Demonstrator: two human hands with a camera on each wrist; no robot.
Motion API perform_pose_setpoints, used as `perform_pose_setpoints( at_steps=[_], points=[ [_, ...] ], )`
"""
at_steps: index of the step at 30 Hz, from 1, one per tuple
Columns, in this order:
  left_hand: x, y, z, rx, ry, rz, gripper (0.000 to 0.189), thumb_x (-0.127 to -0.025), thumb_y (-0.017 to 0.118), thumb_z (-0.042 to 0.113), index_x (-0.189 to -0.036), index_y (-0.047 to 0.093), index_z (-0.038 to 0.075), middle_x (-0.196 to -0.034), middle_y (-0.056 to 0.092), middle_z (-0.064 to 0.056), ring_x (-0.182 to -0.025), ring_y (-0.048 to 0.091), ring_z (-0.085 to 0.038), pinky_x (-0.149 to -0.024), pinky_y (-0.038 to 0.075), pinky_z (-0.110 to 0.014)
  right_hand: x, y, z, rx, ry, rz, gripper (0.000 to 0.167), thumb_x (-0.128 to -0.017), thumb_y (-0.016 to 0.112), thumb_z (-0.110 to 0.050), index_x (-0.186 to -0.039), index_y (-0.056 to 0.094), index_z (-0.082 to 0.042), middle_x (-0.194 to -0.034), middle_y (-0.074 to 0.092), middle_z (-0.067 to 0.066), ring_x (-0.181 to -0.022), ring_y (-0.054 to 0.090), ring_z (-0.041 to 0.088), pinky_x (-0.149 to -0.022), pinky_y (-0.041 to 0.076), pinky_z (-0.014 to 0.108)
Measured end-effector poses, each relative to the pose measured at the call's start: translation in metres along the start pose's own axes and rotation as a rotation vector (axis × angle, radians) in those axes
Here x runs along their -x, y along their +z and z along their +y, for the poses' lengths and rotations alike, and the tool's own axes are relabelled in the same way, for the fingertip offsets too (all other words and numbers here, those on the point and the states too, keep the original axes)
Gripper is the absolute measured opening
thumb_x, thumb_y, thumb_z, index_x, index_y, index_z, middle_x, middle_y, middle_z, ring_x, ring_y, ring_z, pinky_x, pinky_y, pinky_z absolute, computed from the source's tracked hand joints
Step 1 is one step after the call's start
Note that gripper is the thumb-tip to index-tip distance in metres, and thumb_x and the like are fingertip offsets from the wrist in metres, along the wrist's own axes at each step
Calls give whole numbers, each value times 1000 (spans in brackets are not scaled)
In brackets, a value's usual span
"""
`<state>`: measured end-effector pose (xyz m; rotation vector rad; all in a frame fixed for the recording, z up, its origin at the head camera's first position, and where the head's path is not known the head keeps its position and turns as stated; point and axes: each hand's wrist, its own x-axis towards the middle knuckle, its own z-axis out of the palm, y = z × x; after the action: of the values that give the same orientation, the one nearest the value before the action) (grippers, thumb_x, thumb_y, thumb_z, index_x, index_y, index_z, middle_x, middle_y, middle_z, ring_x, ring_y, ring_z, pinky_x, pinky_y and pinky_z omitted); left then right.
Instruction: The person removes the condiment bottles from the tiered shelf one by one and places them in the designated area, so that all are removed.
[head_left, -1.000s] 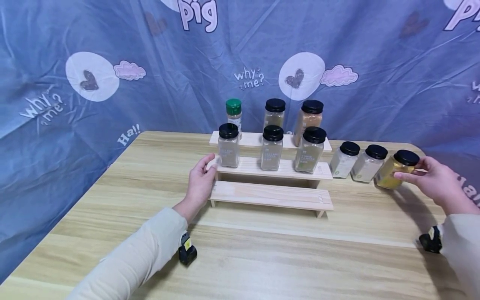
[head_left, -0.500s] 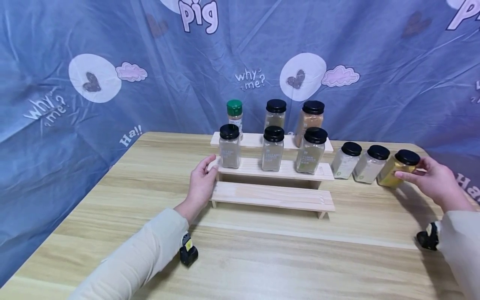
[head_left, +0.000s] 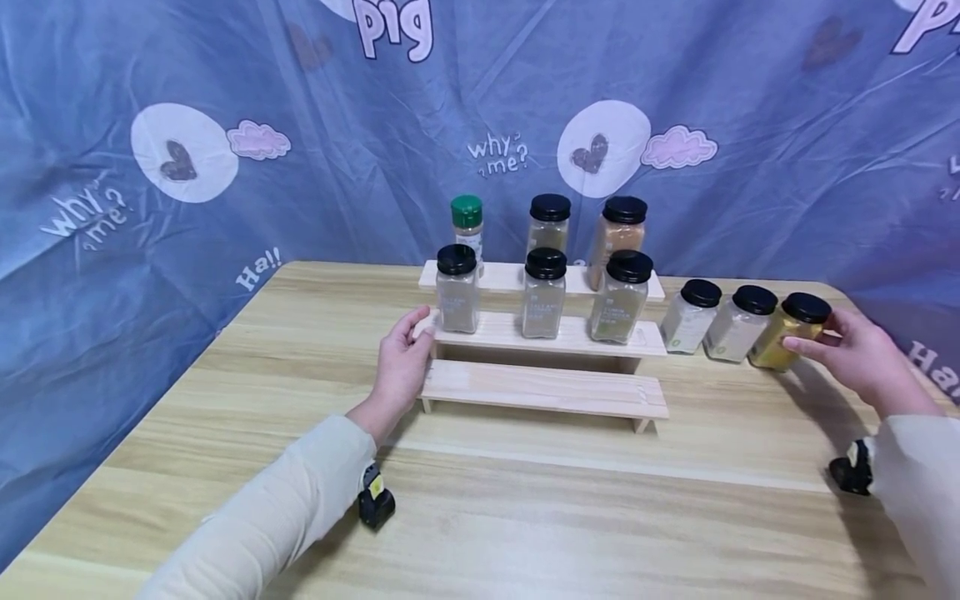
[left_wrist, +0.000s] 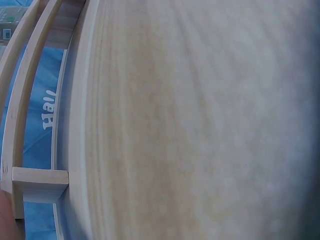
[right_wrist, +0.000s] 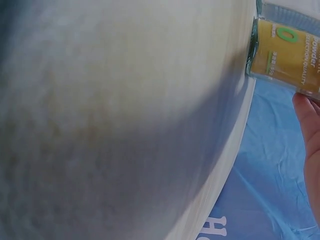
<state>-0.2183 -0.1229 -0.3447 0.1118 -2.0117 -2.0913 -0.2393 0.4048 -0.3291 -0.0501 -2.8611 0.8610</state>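
My left hand [head_left: 405, 358] grips the left end of the middle step of a three-step pale wooden spice rack [head_left: 543, 387]; in the left wrist view only part of a digit shows at the shelf end [left_wrist: 11, 200]. My right hand [head_left: 862, 358] holds a black-lidded spice jar of yellow powder [head_left: 777, 340] from its right side, thumb in front. That jar stands on the table close beside two jars of pale powder, one in the middle [head_left: 729, 336] and one nearest the rack [head_left: 687, 327]. In the right wrist view, the thumb [right_wrist: 306, 115] lies against the yellow powder jar.
Three black-lidded jars [head_left: 544, 304] stand on the middle step. On the top step are a green-capped bottle [head_left: 467, 229] and two black-lidded jars [head_left: 621, 237]. The lowest step bears nothing. A blue printed cloth [head_left: 375, 167] hangs behind the wooden table [head_left: 525, 517].
My right hand and the yellow powder jar have shifted slightly left, closer to the neighbouring jar. The left hand stays at the rack's end, and the head view has tilted a little.
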Motion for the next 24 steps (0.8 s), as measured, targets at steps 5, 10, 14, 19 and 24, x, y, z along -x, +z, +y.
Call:
perform_pose_setpoints(
  at_steps=[5,10,14,19,24],
  points=[
    [0,0,2,0,10,-7,39,-91,50,3,-130,50,1,-60,41,7,-47,36,-2,-43,30,-14,2,-1,-4,12,0,-5,56,-88,61,-36,-120,45,7,-113,55,21,-103,61,23,-57,35,8],
    [0,0,1,-4,-6,4,38,-90,51,4,-129,51,4,-60,42,7,-47,36,-2,-43,30,-14,2,-1,-8,18,3,-36,61,-91,56,-37,-126,40,10,-125,41,39,-114,37,55,-81,46,46],
    [0,0,0,-10,-6,4,39,-91,51,4,-129,51,3,-60,41,7,-47,36,-2,-43,30,-14,1,-2,-3,-47,-26,-63,67,-89,59,-35,-136,35,6,-122,56,20,-101,59,3,-79,48,24],
    [1,1,0,-21,-3,6,39,-91,51,5,-130,50,2,-61,40,7,-48,36,-2,-44,30,-15,9,-5,4,-117,30,-81,81,-92,52,-39,-146,7,3,-142,31,28,-130,32,3,-93,37,10],
    [0,1,0,-34,5,14,40,-91,51,5,-130,50,2,-61,41,6,-49,36,-2,-45,31,-14,17,-16,0,-131,55,-30,78,-95,45,-40,-146,3,2,-143,15,34,-137,16,11,-74,25,-6]
  ],
)
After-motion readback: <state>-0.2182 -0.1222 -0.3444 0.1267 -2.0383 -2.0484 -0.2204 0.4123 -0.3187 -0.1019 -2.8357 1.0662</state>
